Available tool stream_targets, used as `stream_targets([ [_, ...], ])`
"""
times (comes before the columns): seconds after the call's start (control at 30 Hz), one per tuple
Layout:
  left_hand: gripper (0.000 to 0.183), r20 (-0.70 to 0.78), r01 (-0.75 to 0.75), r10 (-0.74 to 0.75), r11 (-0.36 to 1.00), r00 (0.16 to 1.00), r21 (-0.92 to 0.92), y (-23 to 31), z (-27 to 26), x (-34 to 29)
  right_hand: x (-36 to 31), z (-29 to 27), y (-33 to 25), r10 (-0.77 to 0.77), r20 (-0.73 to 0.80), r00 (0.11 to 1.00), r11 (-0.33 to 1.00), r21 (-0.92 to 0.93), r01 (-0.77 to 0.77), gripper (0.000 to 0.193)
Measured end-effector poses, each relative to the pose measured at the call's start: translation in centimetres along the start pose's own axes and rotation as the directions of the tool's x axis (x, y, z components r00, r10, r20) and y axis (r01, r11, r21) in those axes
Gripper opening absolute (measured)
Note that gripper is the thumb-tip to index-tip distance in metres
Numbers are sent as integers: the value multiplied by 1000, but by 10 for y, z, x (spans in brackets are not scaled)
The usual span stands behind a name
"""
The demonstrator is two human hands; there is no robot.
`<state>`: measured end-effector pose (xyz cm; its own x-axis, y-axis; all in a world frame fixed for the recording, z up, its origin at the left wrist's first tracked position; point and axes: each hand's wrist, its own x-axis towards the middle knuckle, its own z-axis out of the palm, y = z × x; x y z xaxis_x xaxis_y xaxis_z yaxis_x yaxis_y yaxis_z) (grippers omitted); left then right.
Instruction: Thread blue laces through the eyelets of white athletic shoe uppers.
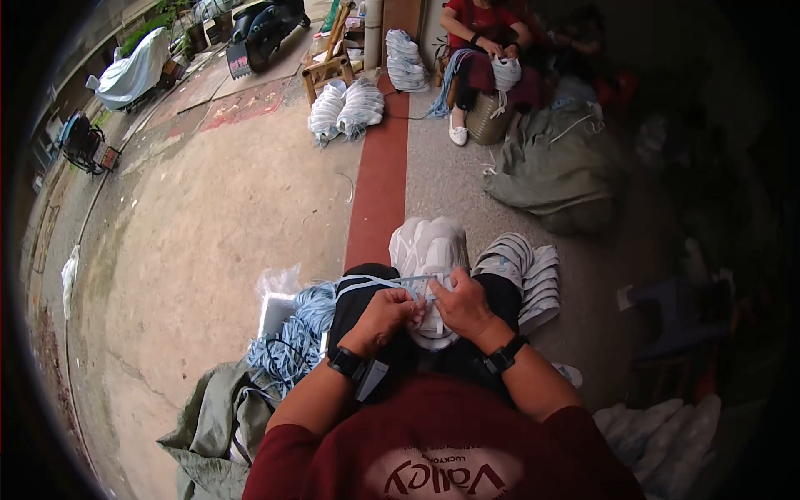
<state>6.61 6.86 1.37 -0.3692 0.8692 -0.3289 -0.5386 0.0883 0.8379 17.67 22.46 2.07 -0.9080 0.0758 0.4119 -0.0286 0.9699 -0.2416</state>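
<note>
A white shoe upper [434, 327] rests in my lap between my knees, its eyelet area under my fingers. My left hand [392, 314] is closed in a pinch on a light blue shoelace [360, 280], which loops out over my left thigh. Beside it, my right hand [463, 307] is closed at the upper's right edge, thumb and fingers pinching it near the eyelets. Whether a lace end is also between the right fingertips is too small to tell. More white uppers [429, 240] stand nested together just beyond my hands.
Bundles of light blue laces [287, 348] and a grey-green cloth sack [212, 417] lie at my left. Stacked uppers [542, 287] sit by my right knee. Ahead, another person [487, 42] handles a white upper near a big green sack [558, 171]. A bamboo chair [329, 71] stands further off.
</note>
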Motion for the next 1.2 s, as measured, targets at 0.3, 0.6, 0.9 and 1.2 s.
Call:
stream_targets([
  [0.3, 17, -302, -203, 253, 961, 919, 188, -6, -8, 71, 3, 19, 9, 296, -64, 953, 940, 198, -279, 30],
  [0.6, 18, -43, -195, 707, 253, 706, 948, -13, 5, 63, -5, 22, 4, 294, -138, 946, 943, 205, -264, 32],
  [0.9, 18, -354, -82, 463, 691, 813, 718, -11, 2, 77, -7, 32, 16, 269, -167, 948, 954, 179, -239, 32],
  [1.2, 20, 151, -245, 531, 110, 834, 963, 8, 13, 52, 33, 17, 4, 401, -41, 915, 851, 385, -356, 21],
])
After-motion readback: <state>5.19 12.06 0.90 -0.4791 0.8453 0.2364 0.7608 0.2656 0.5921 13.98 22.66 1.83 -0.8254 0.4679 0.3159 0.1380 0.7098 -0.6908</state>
